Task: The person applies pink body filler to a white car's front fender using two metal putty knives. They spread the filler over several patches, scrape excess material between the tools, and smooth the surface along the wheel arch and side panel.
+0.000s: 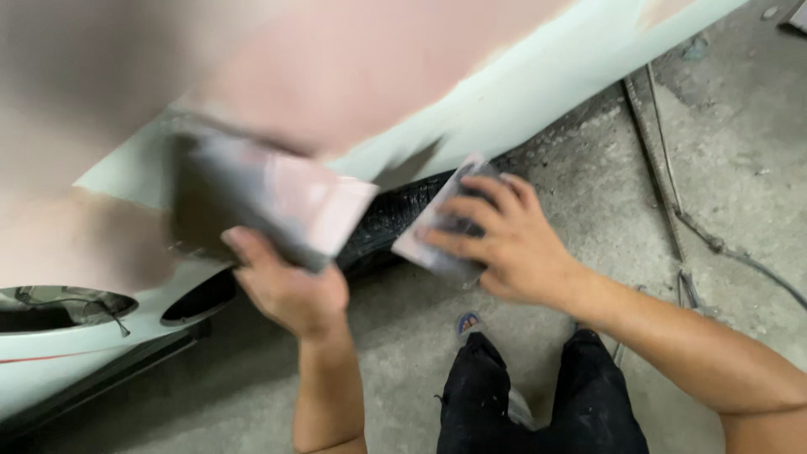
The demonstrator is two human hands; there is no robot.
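Left hand (290, 290) gripping sanding block (269, 202), right hand (504, 244) atop second block (437, 244)

No pkgs, labels, signs or screens are to be seen anywhere in the view, from 12 o'clock round to 6 o'clock and back.
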